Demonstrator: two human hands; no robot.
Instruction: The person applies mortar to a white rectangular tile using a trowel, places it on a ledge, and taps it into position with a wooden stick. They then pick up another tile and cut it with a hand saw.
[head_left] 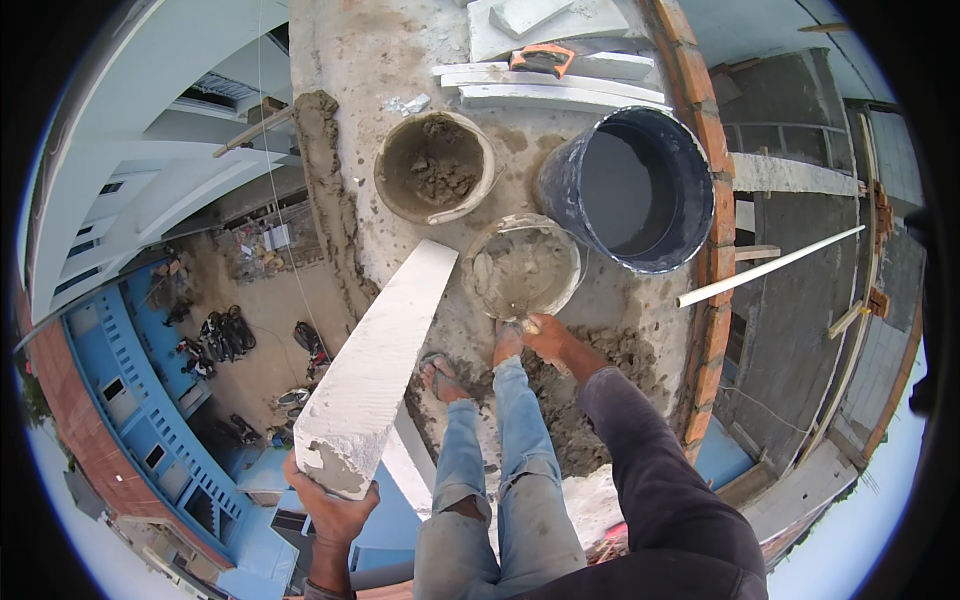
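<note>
Left hand (335,512): fingers grasping the near end of a white block (380,365).
Block: long, slanting; far end appears just left of the mortar bucket (577,272) (near end smeared grey).
Right hand (550,340): clenched round a small tool, mostly hidden, at that bucket's near rim.
Black bucket (566,185): beyond, grey liquid inside.

A large dark bucket (565,185) of greyish liquid (630,190) stands just beside the brick edging (713,140). An orange-and-black tool handle (542,55) (the rest is hard to make out) rests on white slabs (560,96) at the top. A pale pipe (770,264) slants across the edging. Down on the left, motorbikes (228,335) stand in a sandy yard (265,350) near a blue building (97,340).
</note>
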